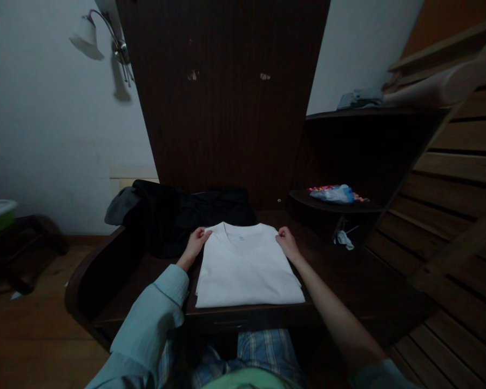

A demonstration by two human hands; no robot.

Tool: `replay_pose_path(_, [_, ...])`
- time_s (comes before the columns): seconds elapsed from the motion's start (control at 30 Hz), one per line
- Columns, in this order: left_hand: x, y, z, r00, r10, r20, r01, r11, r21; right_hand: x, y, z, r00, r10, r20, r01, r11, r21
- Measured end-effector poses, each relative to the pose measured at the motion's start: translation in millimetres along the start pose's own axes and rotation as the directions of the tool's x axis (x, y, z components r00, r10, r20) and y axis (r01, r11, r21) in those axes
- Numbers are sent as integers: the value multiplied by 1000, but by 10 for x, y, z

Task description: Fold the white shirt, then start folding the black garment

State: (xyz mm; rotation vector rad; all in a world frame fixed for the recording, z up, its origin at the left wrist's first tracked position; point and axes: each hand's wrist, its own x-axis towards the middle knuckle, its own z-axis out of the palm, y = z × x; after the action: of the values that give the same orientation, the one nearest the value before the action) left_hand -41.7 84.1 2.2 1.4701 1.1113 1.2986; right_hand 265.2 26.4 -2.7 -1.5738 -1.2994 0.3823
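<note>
on the dark desk point(348, 281), mid-frame, the folded white t-shirt point(247, 267) is pinched at its upper corners in the grip of left hand point(195, 241) and right hand point(287, 241), and could be unfolded by uneven lifting.

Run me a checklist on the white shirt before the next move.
1. Left hand on the shirt's far left corner: ok.
2. Right hand on the far right corner: ok.
3. Fingers pinching the cloth: cannot tell.
4. Shirt flat, sides folded in: ok.
5. Shirt wholly on the table: ok, though the near hem is close to the front edge.
6. Dark clothes apart from the collar: cannot tell.
</note>
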Motion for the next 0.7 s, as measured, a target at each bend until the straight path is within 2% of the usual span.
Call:
replay_pose_path(0.2, [27,-71,-3,999,25,-42,-21,995,100,2,38,64,993,10,118,-14,999,33])
replay_pose_path(0.4, [-21,-88,-24,999,32,-15,-29,982,185,0,59,53,990,21,139,-23,1000,14])
replay_pose_path(0.53, [-40,-84,-48,993,96,68,-112,952,286,-2,80,60,995,-21,94,17,999,41])
replay_pose_path(0.7, [-49,-93,-51,981,107,161,-167,886,431,-1,67,45,991,-31,129,29,999,13])
